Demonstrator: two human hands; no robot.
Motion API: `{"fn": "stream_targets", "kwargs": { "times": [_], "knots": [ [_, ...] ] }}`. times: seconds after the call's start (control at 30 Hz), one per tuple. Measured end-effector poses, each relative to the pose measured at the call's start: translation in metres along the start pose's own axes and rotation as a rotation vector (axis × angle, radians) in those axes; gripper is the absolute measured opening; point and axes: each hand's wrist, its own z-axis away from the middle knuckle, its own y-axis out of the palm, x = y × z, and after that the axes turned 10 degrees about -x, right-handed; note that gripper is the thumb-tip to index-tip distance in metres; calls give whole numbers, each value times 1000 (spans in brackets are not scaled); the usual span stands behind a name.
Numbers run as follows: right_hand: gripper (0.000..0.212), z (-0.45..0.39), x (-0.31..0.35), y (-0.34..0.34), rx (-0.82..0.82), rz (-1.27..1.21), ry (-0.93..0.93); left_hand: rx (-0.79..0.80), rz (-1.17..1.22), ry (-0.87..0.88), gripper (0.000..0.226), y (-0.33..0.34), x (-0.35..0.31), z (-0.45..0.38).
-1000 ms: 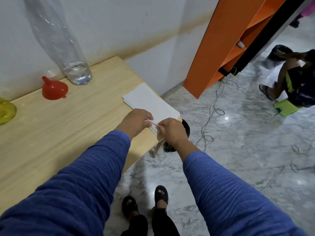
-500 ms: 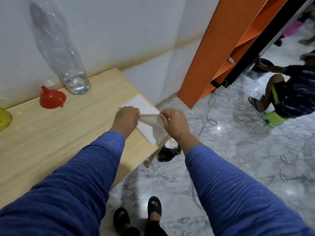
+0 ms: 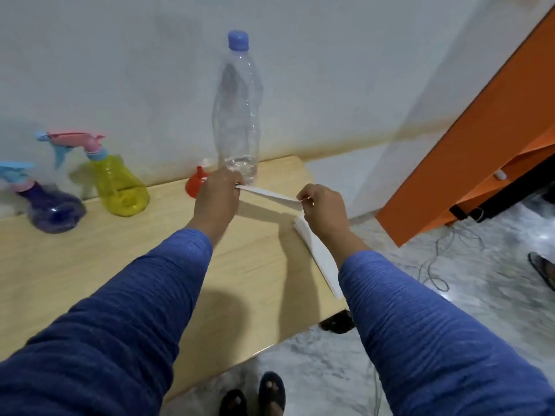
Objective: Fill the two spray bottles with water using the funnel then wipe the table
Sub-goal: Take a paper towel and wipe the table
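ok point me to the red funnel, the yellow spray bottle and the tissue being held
red funnel (image 3: 193, 189), head view, on its rim left of the hand
yellow spray bottle (image 3: 121, 187), head view, on its yellow body
tissue (image 3: 270, 194), head view, on the sheet stretched between the hands

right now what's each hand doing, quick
Left hand: pinches one end of the tissue, lifted off the table.
Right hand: pinches the other end of the tissue.
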Motion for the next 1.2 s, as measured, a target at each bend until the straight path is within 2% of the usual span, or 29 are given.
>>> {"fn": "stream_targets", "kwargs": {
  "times": [0.13,0.3,0.37,0.43,0.47,0.53,0.67,0.8,1.0,1.2],
  "knots": [
    [25,5,5,46,84,-81,-18,102,67,-158,28,5,39,30],
    [27,13,-12,94,268,-75,-23,285,30,-177,39,31,71,76],
    [30,16,-13,105,281,-40,-59,238,-89,-152,43,38,77,84],
    [33,19,-6,113,149,-61,-96,143,-280,-73,47,41,77,81],
    [34,20,-1,118,96,-53,-126,95,-347,-73,44,42,77,77],
    [42,22,11,132,133,4,-175,78,-401,-108,34,47,75,66],
    [58,25,23,158,298,14,-126,299,-382,-142,46,58,79,56],
    [61,27,22,167,390,106,-139,466,-335,-201,56,64,90,63],
    [60,16,25,177,440,199,-206,425,-351,-243,60,67,97,63],
    [60,19,61,196,470,204,-275,359,-378,-300,57,44,126,67]
  ]
}}
